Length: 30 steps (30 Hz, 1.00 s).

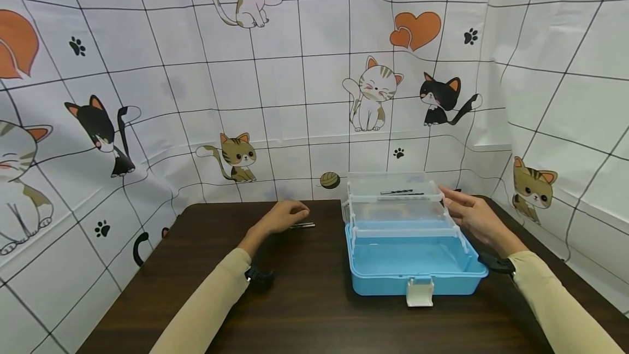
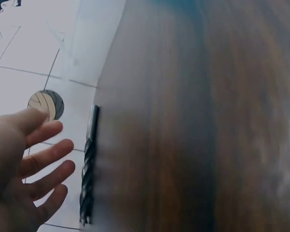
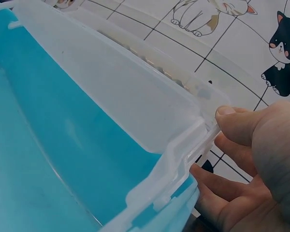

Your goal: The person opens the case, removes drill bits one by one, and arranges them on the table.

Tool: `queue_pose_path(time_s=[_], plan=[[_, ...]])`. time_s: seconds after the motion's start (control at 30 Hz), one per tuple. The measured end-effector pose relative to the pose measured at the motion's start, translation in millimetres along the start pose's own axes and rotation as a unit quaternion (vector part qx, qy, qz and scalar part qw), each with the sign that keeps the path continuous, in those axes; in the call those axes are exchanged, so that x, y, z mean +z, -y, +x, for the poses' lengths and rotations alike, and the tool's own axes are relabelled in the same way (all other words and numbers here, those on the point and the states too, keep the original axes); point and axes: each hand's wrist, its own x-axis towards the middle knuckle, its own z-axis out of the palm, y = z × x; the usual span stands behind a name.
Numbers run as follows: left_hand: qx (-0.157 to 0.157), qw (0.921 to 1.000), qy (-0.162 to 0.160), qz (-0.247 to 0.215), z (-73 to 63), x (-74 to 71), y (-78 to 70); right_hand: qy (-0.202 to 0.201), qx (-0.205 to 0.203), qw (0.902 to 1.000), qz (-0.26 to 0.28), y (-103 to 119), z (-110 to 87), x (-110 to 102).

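My left hand (image 1: 282,216) hovers over the far part of the dark table, fingers loosely bent and holding nothing. Just beneath it lies a metal drill bit (image 1: 303,225), whose dark spiral flutes show in the left wrist view beside the fingers (image 2: 50,179). To the right stands a light blue toolbox (image 1: 413,285) with its clear folding trays (image 1: 398,211) raised. Thin drill bits (image 1: 402,193) lie in the upper tray. My right hand (image 1: 474,217) pinches the right end of that tray, thumb (image 3: 234,118) at its corner and fingers on the outer side.
A white latch (image 1: 420,293) hangs at the toolbox's front. The dark wooden table (image 1: 304,310) reaches back to a white curtain (image 1: 314,86) printed with cats and grid lines, which also runs along the right side.
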Motion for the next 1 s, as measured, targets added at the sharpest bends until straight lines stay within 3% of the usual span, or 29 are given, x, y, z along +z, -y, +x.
queue_pose_path(time_s=[0.27, 0.7, 1.0], plan=[[0.022, 0.9989, -0.036, -0.019, 7.6, -1.1, -18.0, -0.003, -0.004, 0.9999, -0.011, -0.6, 1.5, -0.2], [0.047, 0.9945, -0.094, 0.001, 13.1, 7.6, -52.8, -0.003, -0.004, 1.0, -0.005, 0.0, -0.5, -2.6], [0.063, 0.9857, -0.156, 0.005, 36.6, 18.2, -74.5, -0.004, 0.003, 0.9999, 0.011, 0.4, -0.7, -0.7]])
